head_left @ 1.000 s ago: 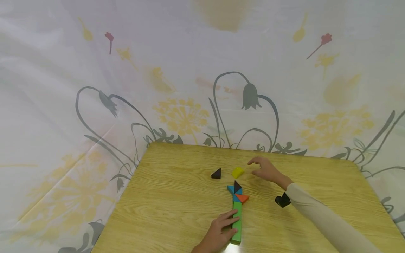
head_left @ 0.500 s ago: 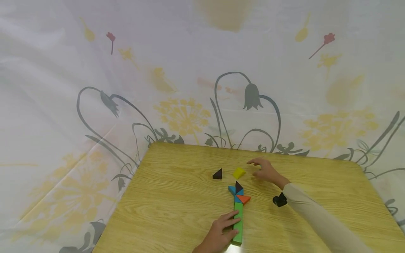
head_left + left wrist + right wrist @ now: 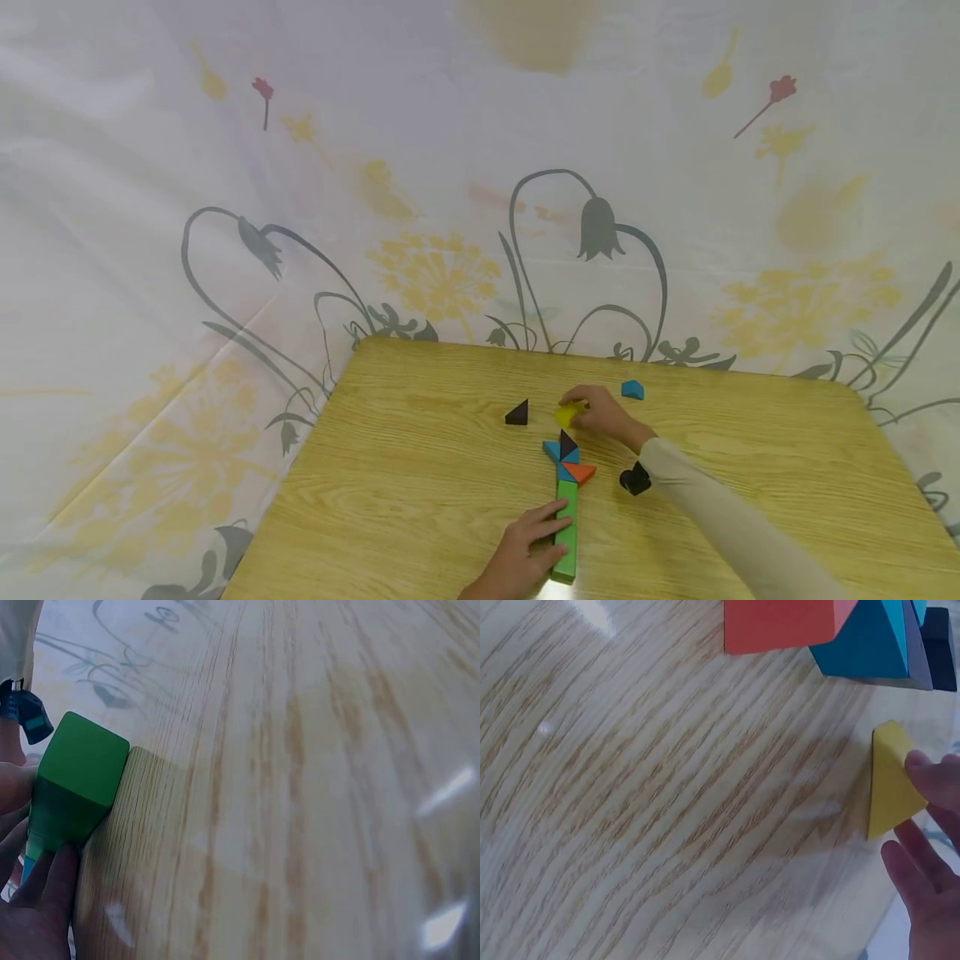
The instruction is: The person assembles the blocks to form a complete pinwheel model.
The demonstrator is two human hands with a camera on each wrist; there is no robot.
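My right hand point(image 3: 602, 415) pinches a yellow block point(image 3: 892, 780) between thumb and fingers, just behind the row of blocks on the table. At the near end of that row lies a long green block point(image 3: 566, 542). My left hand point(image 3: 517, 552) rests its fingers and thumb along the left side and top of it. Beyond the green block sit blue blocks point(image 3: 552, 451), an orange-red triangular block point(image 3: 579, 472) on the right and a dark triangular block point(image 3: 567, 444) at the far end. My right fingertips partly cover the yellow block.
Another dark triangular block point(image 3: 517, 412) lies to the left of the yellow one. A separate blue block point(image 3: 632, 390) is near the table's back edge. Beside my right cuff hangs a small black device point(image 3: 636, 479). A flower-printed sheet point(image 3: 465, 167) rises behind the wooden table point(image 3: 390, 467).
My right hand has moved left from beside the yellow block and taken hold of it. The blue block at the back has come into sight. My left hand stays on the green block.
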